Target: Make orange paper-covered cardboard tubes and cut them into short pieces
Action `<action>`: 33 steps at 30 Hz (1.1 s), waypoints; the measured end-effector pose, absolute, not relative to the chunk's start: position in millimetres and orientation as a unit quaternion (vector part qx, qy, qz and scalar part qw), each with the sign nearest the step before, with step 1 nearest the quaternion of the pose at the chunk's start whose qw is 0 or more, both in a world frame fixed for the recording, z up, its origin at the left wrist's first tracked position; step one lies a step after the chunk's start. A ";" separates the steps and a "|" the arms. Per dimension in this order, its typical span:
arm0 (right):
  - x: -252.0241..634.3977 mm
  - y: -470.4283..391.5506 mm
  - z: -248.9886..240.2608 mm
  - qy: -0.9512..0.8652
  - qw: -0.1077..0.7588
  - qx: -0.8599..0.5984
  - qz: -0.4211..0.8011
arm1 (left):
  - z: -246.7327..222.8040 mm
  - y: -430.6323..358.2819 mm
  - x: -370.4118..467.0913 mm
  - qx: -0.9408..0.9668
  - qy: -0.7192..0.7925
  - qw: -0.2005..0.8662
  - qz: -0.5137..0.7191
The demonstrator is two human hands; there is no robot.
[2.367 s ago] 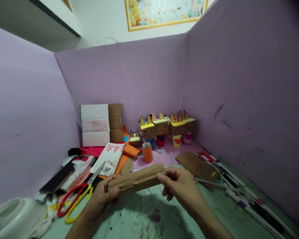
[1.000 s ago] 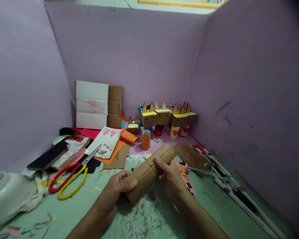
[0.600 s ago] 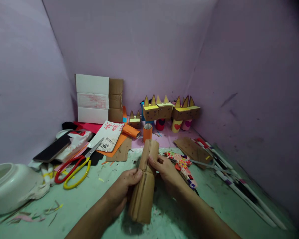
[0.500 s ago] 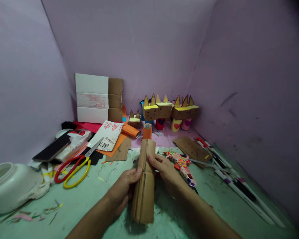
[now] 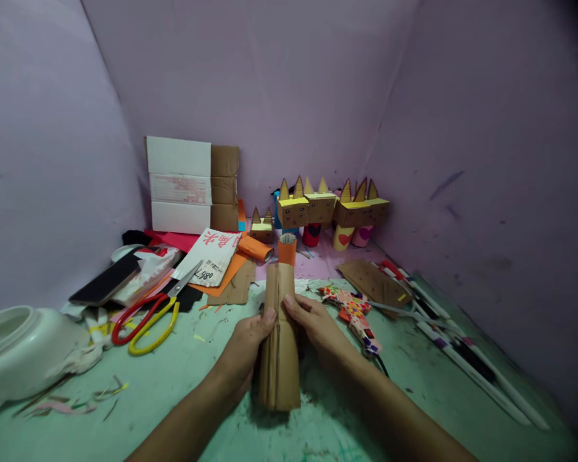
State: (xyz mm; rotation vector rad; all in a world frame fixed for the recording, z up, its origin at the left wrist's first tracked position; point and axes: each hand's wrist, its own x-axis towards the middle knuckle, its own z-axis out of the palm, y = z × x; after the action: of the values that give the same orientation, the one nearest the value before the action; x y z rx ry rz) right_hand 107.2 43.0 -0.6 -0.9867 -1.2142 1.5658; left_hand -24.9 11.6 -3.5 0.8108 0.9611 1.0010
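Observation:
Between my two hands is a long piece of brown cardboard [image 5: 280, 366], folded along its length, with a crease across its middle. My left hand [image 5: 243, 350] grips its left edge, thumb on the front face. From the right, my right hand [image 5: 313, 324] holds the other edge, its thumb also pressed on the front near the lengthwise fold. Fingers behind the cardboard are hidden. Just beyond its far end stands an orange paper tube [image 5: 287, 250], open at the top.
Scissors [image 5: 161, 308] with red and yellow handles lie left, beside stacked papers and a white pot [image 5: 33, 353]. A patterned glue gun [image 5: 351, 314] and white-handled pens [image 5: 467, 366] lie right. Cardboard animal heads [image 5: 320, 208] on coloured tubes stand at the back.
The cardboard has tilted slightly, its top end shifting left and its near end moving up and a little right. Both hands keep their hold. The whole view has shifted slightly.

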 end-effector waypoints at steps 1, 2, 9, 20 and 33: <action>107.4 42.4 0.1 -0.506 0.449 -0.383 0.629 | -2.3 12.3 -24.7 0.356 0.436 0.687 0.460; 107.6 41.9 0.5 -0.526 0.447 -0.371 0.621 | -1.0 13.3 -24.8 0.348 0.441 0.678 0.475; 106.1 40.1 -4.1 -0.599 0.410 -0.362 0.585 | 1.0 19.6 -30.5 0.322 0.464 0.633 0.529; 106.2 38.9 -1.7 -0.621 0.411 -0.361 0.561 | 4.5 20.1 -35.9 0.363 0.449 0.635 0.514; 112.7 41.9 12.7 -0.384 0.496 -0.312 0.714 | 20.3 9.9 -47.0 0.367 0.378 0.753 0.394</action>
State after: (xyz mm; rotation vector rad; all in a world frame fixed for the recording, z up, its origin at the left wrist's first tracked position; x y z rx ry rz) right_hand 112.7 41.9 12.7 -0.7556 -0.9305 1.7297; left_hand -47.0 9.9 20.3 0.8022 0.8257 0.8603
